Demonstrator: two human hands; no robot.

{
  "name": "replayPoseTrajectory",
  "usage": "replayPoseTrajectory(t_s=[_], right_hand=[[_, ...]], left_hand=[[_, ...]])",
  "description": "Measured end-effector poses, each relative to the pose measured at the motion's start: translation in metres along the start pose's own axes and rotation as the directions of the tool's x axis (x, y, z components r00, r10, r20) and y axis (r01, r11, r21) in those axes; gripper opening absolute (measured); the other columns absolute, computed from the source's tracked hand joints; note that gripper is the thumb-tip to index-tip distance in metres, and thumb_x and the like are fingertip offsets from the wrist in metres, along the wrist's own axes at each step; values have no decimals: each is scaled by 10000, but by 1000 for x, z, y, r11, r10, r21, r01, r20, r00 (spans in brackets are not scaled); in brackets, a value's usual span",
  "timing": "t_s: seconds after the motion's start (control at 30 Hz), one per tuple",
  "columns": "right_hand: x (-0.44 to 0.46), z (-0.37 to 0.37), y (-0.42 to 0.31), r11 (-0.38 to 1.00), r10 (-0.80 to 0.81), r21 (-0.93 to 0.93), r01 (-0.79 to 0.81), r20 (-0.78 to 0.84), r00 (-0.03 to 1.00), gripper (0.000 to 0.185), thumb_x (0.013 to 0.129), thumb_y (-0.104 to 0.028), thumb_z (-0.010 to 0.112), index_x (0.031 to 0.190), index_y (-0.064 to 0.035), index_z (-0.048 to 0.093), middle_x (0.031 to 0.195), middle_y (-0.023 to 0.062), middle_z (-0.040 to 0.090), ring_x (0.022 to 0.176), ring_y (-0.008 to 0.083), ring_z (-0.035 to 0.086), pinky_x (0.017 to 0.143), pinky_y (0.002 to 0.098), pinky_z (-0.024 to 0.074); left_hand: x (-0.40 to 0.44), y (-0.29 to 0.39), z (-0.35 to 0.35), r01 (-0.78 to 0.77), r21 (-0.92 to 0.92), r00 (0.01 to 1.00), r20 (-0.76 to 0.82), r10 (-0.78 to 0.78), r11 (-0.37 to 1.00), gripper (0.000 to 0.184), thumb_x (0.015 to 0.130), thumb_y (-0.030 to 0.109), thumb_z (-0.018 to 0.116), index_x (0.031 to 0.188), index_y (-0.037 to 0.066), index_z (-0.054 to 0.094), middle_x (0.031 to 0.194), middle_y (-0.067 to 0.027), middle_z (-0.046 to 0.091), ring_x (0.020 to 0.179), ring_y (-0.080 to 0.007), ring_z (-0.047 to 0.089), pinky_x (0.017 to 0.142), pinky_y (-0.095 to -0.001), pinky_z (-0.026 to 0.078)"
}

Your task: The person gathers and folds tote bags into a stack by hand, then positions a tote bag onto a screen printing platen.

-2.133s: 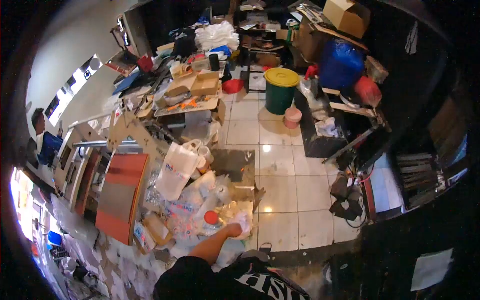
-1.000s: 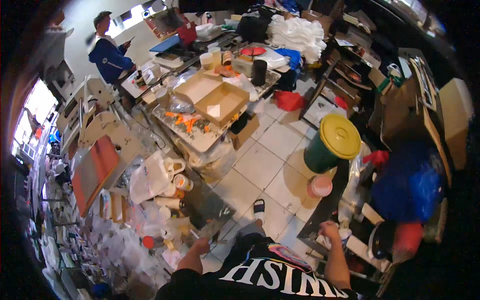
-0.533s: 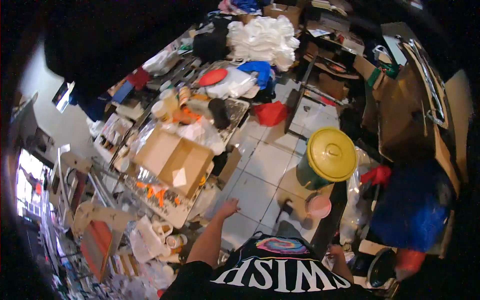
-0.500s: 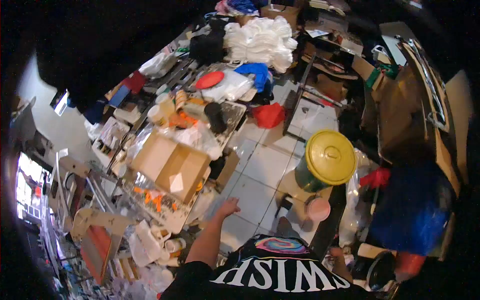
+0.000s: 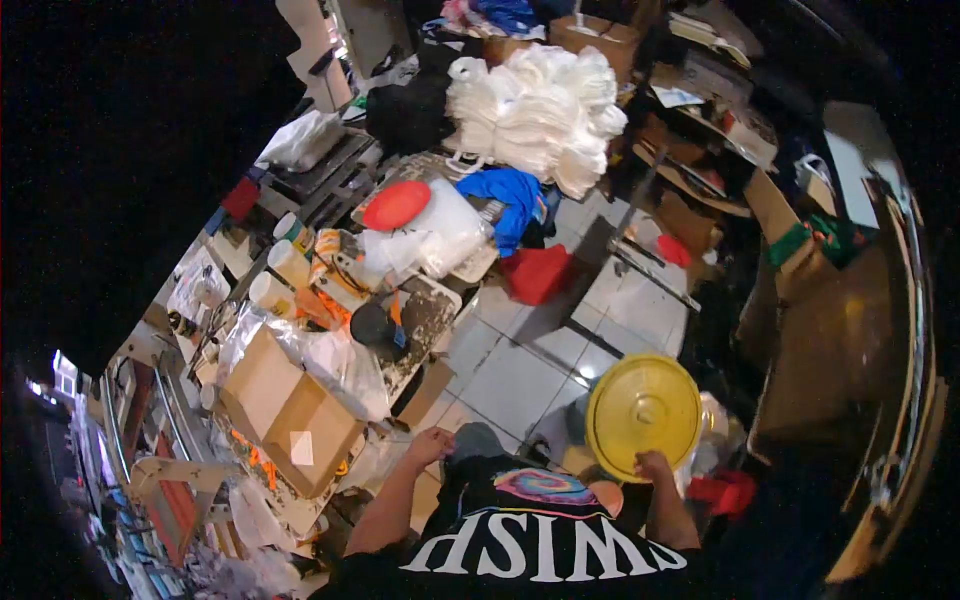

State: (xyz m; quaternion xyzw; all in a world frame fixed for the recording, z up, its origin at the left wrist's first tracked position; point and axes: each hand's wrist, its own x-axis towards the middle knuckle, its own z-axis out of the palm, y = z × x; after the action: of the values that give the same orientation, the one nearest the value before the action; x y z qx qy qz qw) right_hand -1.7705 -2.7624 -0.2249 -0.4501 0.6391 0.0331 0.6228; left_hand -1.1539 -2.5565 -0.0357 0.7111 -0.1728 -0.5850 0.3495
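Observation:
My left hand [image 5: 432, 446] hangs low beside my dark trouser leg, its fingers loosely curled and nothing visible in them. Nearest to it on the left is the cluttered table with an open cardboard box [image 5: 328, 425]. My right hand [image 5: 654, 467] is also curled and appears over the near edge of a round yellow lid [image 5: 643, 410]. I cannot tell whether it touches the lid. The lid sits on a bin that is mostly hidden below it. Beside my right forearm lies a red cloth or bag [image 5: 722, 492].
White tiled floor [image 5: 510, 375] runs ahead between the table and a metal frame [image 5: 640, 270]. A red item [image 5: 538, 275] lies on the floor. Farther off are a blue cloth [image 5: 508, 200] and a big pile of white bundles [image 5: 535, 110]. Cardboard [image 5: 815, 335] stands along the right.
I have moved forward, so the yellow-lidded bin is now closer and lower in view. My left hand's fingers have curled in. My right hand has come up over the lid's edge.

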Motion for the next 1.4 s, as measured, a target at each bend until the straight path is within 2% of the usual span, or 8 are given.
replayPoseTrajectory(t_s=[0.17, 0.27, 0.33, 0.43, 0.8, 0.9, 1.13, 1.4], right_hand=[[126, -33, -231, 856, -509, -222, 467, -201, 837, 267, 923, -276, 581, 976, -18, 624, 749, 94, 643, 608, 184, 619, 508, 307, 514], [104, 15, -391, 932, -362, -83, 353, -270, 892, 307, 903, -284, 576, 1019, -14, 664, 886, 139, 718, 766, 262, 694, 664, 376, 555], [115, 31, -451, 621, -704, -627, 470, -183, 686, 267, 856, -258, 621, 960, -19, 675, 887, 157, 709, 763, 287, 688, 690, 387, 553], [124, 50, -549, 638, -587, -677, 367, -120, 800, 304, 850, -307, 578, 934, -34, 681, 916, 194, 698, 904, 373, 673, 802, 420, 537], [242, 109, -900, 92, -868, -841, 533, 195, 457, 198, 833, -201, 581, 909, -18, 599, 820, 241, 635, 816, 445, 613, 743, 528, 488], [297, 153, -993, -54, -871, -764, 642, 351, 343, 222, 825, -183, 584, 965, -15, 619, 909, 218, 649, 853, 425, 626, 766, 514, 512], [385, 220, -1081, -297, -818, -882, 365, 433, 379, 246, 852, -122, 552, 1036, -1, 660, 1049, 169, 638, 943, 313, 648, 765, 420, 571], [396, 229, -1117, -551, -566, -782, 293, 608, 557, 190, 867, -140, 581, 965, -71, 729, 1052, 121, 707, 937, 263, 705, 703, 398, 586]], left_hand=[[39, 82, 17, -87, -47, 993, 76, 91, 995, 234, 976, 217, 530, 1059, 14, 614, 888, -81, 667, 737, -146, 653, 654, -252, 505], [75, 135, 15, -152, -189, 982, 83, 170, 970, 263, 985, 243, 523, 1065, 5, 602, 850, -66, 646, 725, -145, 651, 659, -261, 503], [99, 169, 5, -164, -299, 974, 102, 203, 940, 279, 987, 267, 530, 1077, 12, 600, 810, -48, 615, 722, -141, 650, 647, -261, 486], [135, 234, -14, -247, -161, 958, 105, 266, 955, 301, 983, 288, 544, 1086, 11, 602, 803, -49, 601, 699, -144, 641, 634, -245, 453], [181, 362, -62, -297, 32, 904, -313, 292, 954, 250, 990, 211, 540, 1081, -13, 600, 829, -77, 656, 708, -123, 638, 651, -271, 499], [184, 370, -48, -262, -252, 908, -390, 150, 931, 235, 993, 205, 538, 1075, -10, 585, 857, -89, 649, 759, -152, 647, 705, -290, 519], [175, 387, 0, -242, -568, 789, -587, -181, 786, 224, 1007, 214, 522, 1075, 6, 568, 886, -99, 641, 839, -182, 646, 799, -335, 549], [190, 395, 30, -284, -448, 701, -700, -135, 848, 188, 1017, 180, 495, 1089, 19, 560, 880, -101, 638, 824, -187, 641, 802, -348, 549]])
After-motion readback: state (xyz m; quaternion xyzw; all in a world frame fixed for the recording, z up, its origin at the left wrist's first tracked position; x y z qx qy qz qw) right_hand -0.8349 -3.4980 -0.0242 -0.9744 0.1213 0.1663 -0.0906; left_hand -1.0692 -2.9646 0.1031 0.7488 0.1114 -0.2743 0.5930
